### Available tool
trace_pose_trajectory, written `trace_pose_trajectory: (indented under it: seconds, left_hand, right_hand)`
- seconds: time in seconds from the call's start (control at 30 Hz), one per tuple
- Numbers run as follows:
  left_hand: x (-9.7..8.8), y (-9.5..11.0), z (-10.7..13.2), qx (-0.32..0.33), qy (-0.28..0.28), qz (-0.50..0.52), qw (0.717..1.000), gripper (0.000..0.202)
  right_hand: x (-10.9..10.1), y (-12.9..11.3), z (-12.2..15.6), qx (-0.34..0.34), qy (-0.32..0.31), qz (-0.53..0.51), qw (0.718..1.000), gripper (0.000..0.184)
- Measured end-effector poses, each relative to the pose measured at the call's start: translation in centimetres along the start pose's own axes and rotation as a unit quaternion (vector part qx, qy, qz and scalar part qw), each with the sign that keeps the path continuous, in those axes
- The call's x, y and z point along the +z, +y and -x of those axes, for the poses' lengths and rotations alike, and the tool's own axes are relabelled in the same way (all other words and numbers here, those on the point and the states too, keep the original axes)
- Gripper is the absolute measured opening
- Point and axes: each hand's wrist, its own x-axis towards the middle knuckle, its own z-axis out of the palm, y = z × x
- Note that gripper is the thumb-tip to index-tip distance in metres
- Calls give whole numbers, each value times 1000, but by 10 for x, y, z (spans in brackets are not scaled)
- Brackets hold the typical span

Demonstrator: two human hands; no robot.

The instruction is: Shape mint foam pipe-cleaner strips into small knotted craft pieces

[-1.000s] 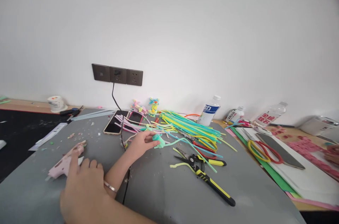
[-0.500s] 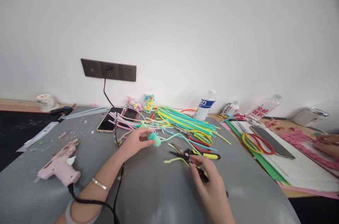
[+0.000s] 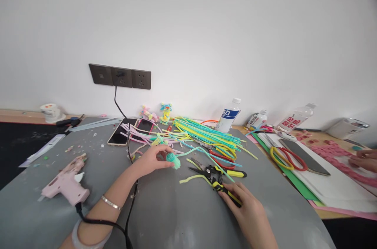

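My left hand (image 3: 152,159) pinches a small coiled green pipe cleaner (image 3: 173,160) between thumb and fingers, above the grey tabletop. A loose green strand runs from beside it to the right. My right hand (image 3: 246,204) is closed on the lower handle of yellow-and-black pliers (image 3: 217,182). The pliers lie with handles spread and jaws parted, pointing left. A pale yellow-green pipe cleaner piece (image 3: 193,178) lies by their jaws. Behind them is a heap of yellow, green and blue pipe cleaners (image 3: 206,133), with red-and-yellow-handled scissors (image 3: 222,154) at its front.
A pink glue gun (image 3: 66,182) lies at left, its black cord crossing under my left arm. Phones (image 3: 122,133) and a white bottle (image 3: 228,116) stand farther back. At right are paper sheets, scissors (image 3: 287,158) and another person's hand (image 3: 365,160) beside pink pieces.
My right hand has slid down and right from the pliers' pivot area to the lower handle, and the handles now show more. The left hand has turned the green coil slightly.
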Motion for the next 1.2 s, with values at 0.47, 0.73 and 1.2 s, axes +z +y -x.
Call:
trace_pose_trajectory:
  seconds: [0.47, 0.73, 1.2]
  left_hand:
    - [0, -3, -1, -9, -47, 3, 999, 30]
    - [2, 1, 0, -13, -42, 23, 999, 30]
    - [1, -1, 0, 11, -34, 20, 999, 34]
  right_hand:
    - [-8, -10, -9, 103, -42, -3, 994, 46]
    - [-15, -38, -7, 93, -62, -76, 991, 50]
    - [0, -65, -2, 84, -145, -166, 972, 46]
